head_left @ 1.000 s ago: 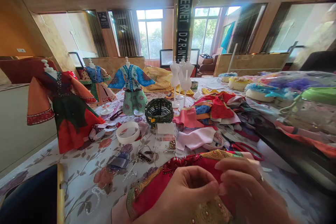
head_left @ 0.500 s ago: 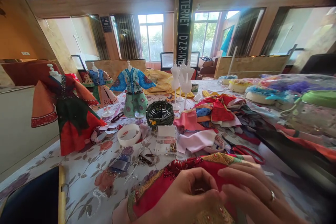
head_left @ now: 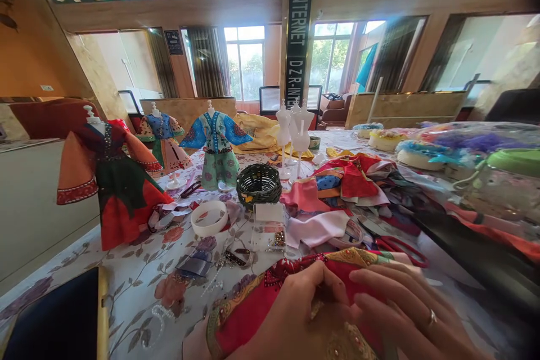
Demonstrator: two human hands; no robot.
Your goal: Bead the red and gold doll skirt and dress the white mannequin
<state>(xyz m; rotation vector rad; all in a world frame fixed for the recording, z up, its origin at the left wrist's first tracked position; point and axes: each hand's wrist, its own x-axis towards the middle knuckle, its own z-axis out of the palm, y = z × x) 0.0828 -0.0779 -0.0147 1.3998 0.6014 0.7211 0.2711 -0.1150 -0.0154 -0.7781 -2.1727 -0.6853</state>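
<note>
A small red doll garment [head_left: 248,315] with gold, beaded trim lies spread at the table's front edge, below my hands. My left hand [head_left: 301,304] is closed on its cloth, thumb and index finger pinched over a gold beaded part. Close against those fingertips is my right hand [head_left: 415,306], with a ring on one finger. Its fingers are bent toward the cloth, thumb and index tip together; whatever sits between them is hidden. Just beyond the garment stands a clear bead box [head_left: 269,228] with small gold beads. Red-handled scissors [head_left: 405,251] lie past my right hand.
Dressed doll forms [head_left: 122,191] stand at the left, bare white forms [head_left: 300,129] at the back. A dark woven basket [head_left: 259,184], a white tape roll [head_left: 208,218], a fabric pile [head_left: 358,180] and a phone [head_left: 57,315] lie around. A long black object [head_left: 476,259] is at right.
The whole view has shifted slightly to the right and down. My left thumb and index finger have moved a little closer around the cloth. Both hands stay at the garment.
</note>
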